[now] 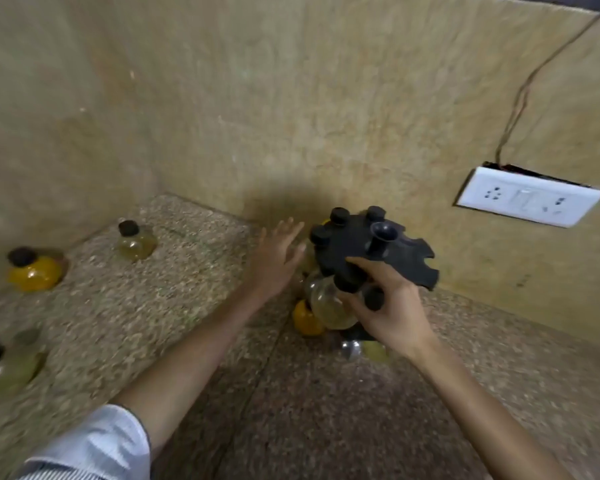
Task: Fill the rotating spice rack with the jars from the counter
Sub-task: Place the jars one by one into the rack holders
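Note:
The black rotating spice rack stands in the counter's back corner, with black-capped jars hanging in its left slots and empty notches on the right. My right hand grips a clear jar of pale contents by its neck at the rack's front edge. A yellow jar hangs lower, just left of it. My left hand hovers open beside the rack's left side, fingers spread. Three jars stand on the counter at left: a pale one, a yellow one and a greenish one.
The speckled granite counter meets beige walls at the back and left. A white socket plate with a trailing wire sits on the wall to the rack's right. A small shiny object lies at the rack's foot.

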